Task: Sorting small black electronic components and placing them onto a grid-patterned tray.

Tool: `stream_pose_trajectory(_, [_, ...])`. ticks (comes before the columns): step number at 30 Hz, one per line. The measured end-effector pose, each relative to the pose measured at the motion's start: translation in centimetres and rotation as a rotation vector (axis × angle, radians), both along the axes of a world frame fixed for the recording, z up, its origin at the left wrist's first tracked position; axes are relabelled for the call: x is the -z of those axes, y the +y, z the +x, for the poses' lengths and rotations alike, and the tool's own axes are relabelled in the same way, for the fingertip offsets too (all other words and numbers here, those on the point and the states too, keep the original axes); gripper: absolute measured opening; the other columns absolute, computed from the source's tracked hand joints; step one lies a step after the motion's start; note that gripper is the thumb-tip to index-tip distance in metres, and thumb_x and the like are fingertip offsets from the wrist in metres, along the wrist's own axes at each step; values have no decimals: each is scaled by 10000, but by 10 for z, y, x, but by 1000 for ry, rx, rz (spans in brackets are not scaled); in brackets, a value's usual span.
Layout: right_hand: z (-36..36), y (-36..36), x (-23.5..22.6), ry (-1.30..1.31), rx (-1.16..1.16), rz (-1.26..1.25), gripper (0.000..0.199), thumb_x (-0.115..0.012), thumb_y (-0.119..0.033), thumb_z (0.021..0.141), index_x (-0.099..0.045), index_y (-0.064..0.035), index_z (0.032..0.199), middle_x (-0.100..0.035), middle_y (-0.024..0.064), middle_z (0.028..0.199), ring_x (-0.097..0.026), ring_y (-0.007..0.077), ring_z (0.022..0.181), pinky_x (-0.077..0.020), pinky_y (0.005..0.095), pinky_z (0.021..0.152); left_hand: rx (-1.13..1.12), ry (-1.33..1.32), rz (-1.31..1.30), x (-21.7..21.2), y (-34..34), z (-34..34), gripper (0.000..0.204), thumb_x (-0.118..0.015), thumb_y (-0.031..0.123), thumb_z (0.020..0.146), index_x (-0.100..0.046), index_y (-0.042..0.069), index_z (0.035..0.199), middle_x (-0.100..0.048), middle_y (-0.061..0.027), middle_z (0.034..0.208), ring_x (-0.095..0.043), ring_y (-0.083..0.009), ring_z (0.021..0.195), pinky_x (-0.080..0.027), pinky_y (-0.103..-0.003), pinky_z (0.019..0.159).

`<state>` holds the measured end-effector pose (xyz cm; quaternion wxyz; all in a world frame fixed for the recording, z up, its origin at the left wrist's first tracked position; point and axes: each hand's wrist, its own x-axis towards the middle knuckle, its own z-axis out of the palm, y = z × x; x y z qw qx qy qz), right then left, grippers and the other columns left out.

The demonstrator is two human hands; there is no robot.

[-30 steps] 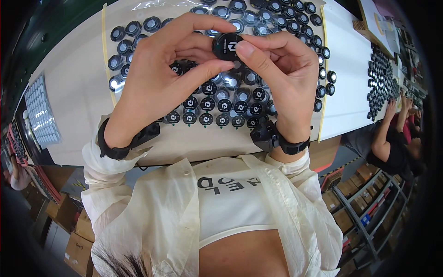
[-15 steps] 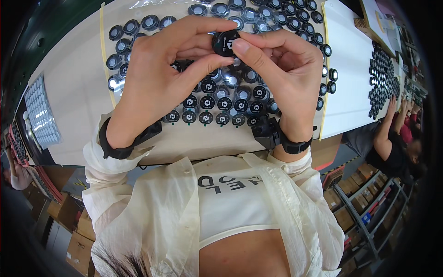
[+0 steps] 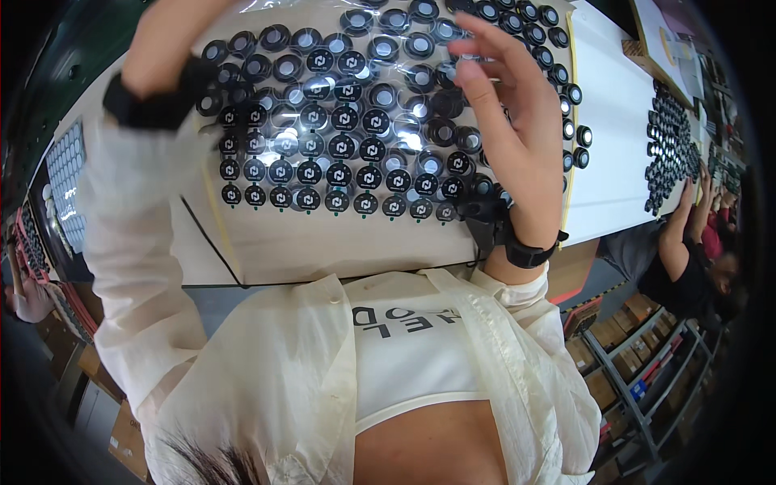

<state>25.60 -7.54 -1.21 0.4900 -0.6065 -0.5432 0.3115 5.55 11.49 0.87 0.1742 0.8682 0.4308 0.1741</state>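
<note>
My left hand [image 3: 174, 40] reaches past the upper left edge of the picture, so its fingers are cut off and what it may hold is hidden. Over the right part of the table hovers my right hand [image 3: 513, 105], open, its thumb and fingers apart with no object seen between them. Beneath and around it are round black pieces with pale centres [image 3: 384, 48]. Nearer to me, rows of black discs with a white logo [image 3: 339, 174] lie on a clear plastic sheet, with small green tabs along the closest row.
Yellow tape [image 3: 572, 48] runs along the right side of the beige work surface [image 3: 323, 250]. A dark cord [image 3: 210, 238] lies at the front left. Beyond are a sheet of pale round stickers [image 3: 69, 186], another cluster of black pieces [image 3: 671, 137] and a co-worker's arm [image 3: 675, 230].
The black round piece pinched between both hands is no longer in sight. My left hand has swung up and left; my right hand has opened and stays near its place.
</note>
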Motion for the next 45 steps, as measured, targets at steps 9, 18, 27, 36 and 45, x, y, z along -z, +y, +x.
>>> stream_pose_trajectory(9, [-14,2,10,-435,-390,-180,170,-734,-35,782,-659,-15,933,-661,124,859,-649,265,742,-511,345,653,7,206,54,28,15,-3,260,-624,30,750,-620,-36,1001,-667,-237,922,-643,-396,905,-516,-444,807])
stream_pose_trajectory(18, [-34,17,16,-539,-494,-195,171,-753,-40,746,-667,14,882,-651,130,799,-639,235,677,-512,335,641,357,61,-60,53,-140,-41,800,-758,308,784,-398,10,1434,-371,-136,1503,-373,-306,1383,-297,-471,1143])
stream_pose_trajectory(27, [-39,17,10,-612,-481,-231,135,-743,-31,747,-656,13,840,-652,138,768,-648,257,680,-512,331,638,261,135,56,65,-152,-36,887,-721,480,770,-403,-18,1431,-385,-111,1511,-329,-251,1426,-252,-459,1167])
stream_pose_trajectory(36, [-39,-7,-33,-493,-352,-10,118,-708,11,744,-647,-22,840,-641,100,775,-622,276,698,-499,354,638,233,115,49,66,-154,-35,937,-732,463,764,-336,1,1476,-374,-136,1510,-334,-286,1415,-258,-464,1166])
stream_pose_trajectory(45, [-7,3,-36,-105,-319,-209,110,-745,-59,802,-671,-7,865,-666,24,774,-597,101,688,-467,230,628,129,140,38,31,-142,-10,649,-736,332,799,-502,36,1327,-517,-139,1329,-522,-320,1193,-433,-423,989])
